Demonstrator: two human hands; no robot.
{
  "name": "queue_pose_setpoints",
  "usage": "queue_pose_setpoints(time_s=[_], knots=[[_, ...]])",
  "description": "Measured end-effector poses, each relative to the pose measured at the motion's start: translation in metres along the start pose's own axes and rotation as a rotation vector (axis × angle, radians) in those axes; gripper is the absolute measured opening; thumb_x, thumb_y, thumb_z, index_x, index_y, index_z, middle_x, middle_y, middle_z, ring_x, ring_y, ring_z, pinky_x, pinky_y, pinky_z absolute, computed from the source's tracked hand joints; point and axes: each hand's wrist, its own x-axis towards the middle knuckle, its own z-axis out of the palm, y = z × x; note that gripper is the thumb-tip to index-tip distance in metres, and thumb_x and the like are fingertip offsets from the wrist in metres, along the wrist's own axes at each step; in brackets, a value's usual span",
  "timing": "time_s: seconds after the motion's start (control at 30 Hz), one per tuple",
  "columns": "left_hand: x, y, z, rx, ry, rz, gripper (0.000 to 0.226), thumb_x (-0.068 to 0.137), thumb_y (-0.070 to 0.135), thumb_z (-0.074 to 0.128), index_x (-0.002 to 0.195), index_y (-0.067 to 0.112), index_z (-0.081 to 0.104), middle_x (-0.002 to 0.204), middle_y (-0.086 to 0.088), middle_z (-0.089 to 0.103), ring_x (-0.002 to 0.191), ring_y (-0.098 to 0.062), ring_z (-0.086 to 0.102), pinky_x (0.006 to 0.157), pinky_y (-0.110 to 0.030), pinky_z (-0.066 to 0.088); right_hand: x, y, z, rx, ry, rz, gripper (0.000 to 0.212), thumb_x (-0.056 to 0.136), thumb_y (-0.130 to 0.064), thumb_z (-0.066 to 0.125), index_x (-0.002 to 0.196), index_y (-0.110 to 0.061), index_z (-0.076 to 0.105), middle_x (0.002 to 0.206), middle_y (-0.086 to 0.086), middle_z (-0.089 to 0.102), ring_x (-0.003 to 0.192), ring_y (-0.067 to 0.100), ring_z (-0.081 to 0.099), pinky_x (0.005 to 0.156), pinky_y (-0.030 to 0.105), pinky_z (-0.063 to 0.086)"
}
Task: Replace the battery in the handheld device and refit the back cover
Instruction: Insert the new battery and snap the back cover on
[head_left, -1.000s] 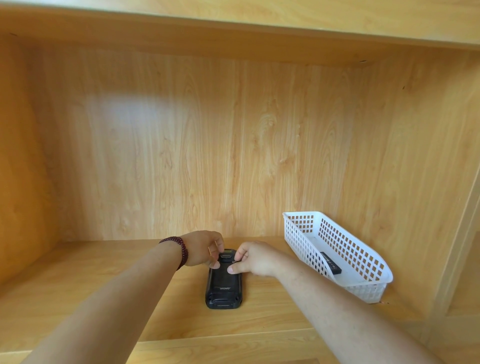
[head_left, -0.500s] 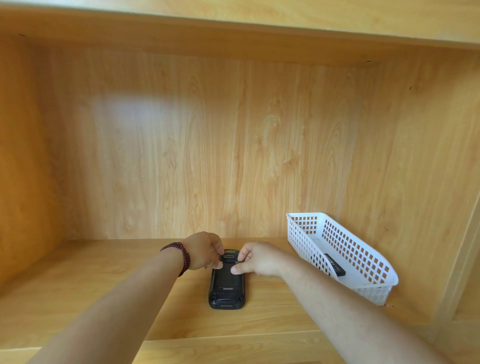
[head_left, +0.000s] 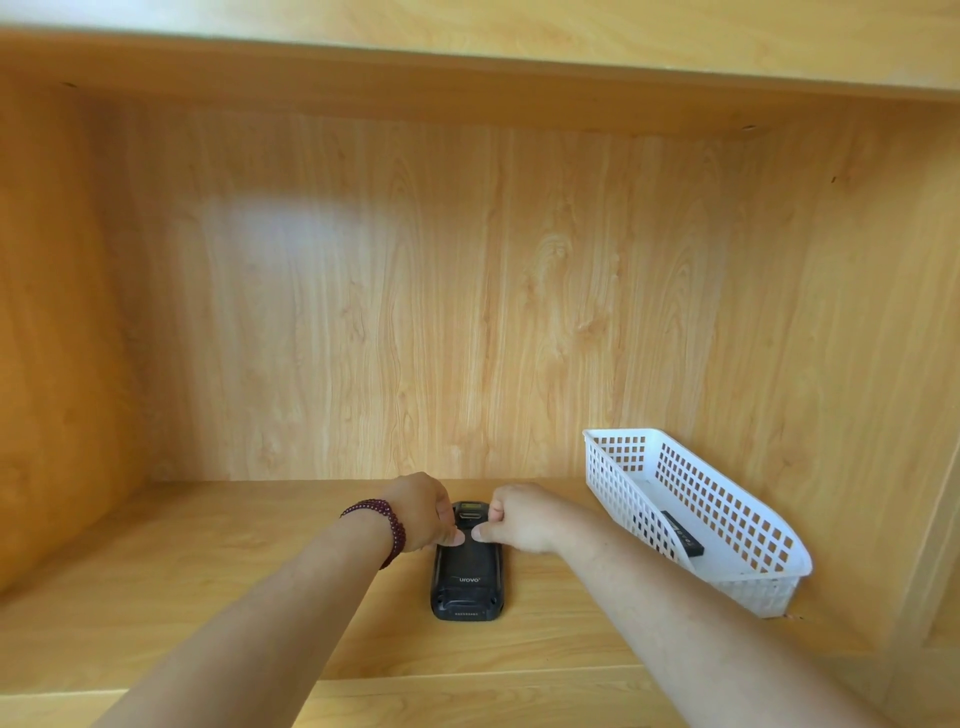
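Both thumbs have slid down onto the black handheld device (head_left: 470, 564) lying on the wooden shelf (head_left: 208, 597); left hand (head_left: 422, 512) and right hand (head_left: 517, 517), fingers curled, press its back cover (head_left: 470, 558), likely seating or unlatching it.

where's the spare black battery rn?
Head view, right side: the black battery lies inside the white basket, leaning on its near wall, right of the handheld device on the wooden shelf.

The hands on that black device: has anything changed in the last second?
Slightly. Both thumbs have come together on the device's back near its far end; before, they sat apart at its edges. The left hand and right hand stay curled over that end. The device, the white basket and the dark piece inside lie unmoved.
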Motion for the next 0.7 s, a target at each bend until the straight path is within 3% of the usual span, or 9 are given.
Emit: queue_pose_setpoints(time_s=[0.17, 0.37, 0.57, 0.7], knots=[[-0.001, 0.002, 0.001, 0.012, -0.005, -0.045, 0.034, 0.086, 0.034, 0.069, 0.109, 0.009, 0.068, 0.104, -0.009, 0.073, 0.079, -0.016, 0.062, 0.092, -0.033, 0.055, -0.001, -0.006, 0.0, -0.026, 0.001, 0.036, 0.043, 0.094, -0.043, 0.058, 0.114, -0.005, 0.063, 0.118, 0.009, 0.064, 0.089, 0.02, 0.055, 0.078, 0.032, 0.046], [-0.002, 0.005, 0.003, 0.033, 0.019, -0.081, 0.035, 0.086, 0.034, 0.068, 0.109, 0.008, 0.069, 0.103, -0.01, 0.074, 0.082, -0.015, 0.064, 0.094, -0.033, 0.053, -0.003, -0.008, 0.001, -0.013, 0.004, 0.056, 0.042, 0.095, -0.043, 0.057, 0.117, -0.007, 0.061, 0.119, 0.008, 0.062, 0.096, 0.022, 0.058, 0.081, 0.032, 0.047], [-0.006, 0.009, 0.003, 0.081, 0.01, -0.113, 0.04, 0.089, 0.038, 0.062, 0.114, 0.007, 0.067, 0.106, -0.01, 0.074, 0.103, -0.02, 0.068, 0.097, -0.033, 0.051, -0.004, -0.008, 0.004, -0.005, 0.031, 0.076, 0.042, 0.095, -0.043, 0.057, 0.118, -0.007, 0.06, 0.117, 0.008, 0.062, 0.091, 0.021, 0.055, 0.074, 0.03, 0.044], [-0.002, 0.005, 0.002, 0.043, 0.026, -0.107, 0.028, 0.087, 0.035, 0.066, 0.097, 0.008, 0.068, 0.106, -0.011, 0.073, 0.088, -0.018, 0.068, 0.09, -0.029, 0.054, -0.008, -0.006, 0.01, 0.077, 0.076, 0.086, 0.038, 0.095, -0.04, 0.057, 0.111, -0.006, 0.063, 0.106, 0.006, 0.063, 0.085, 0.02, 0.055, 0.074, 0.031, 0.045]])
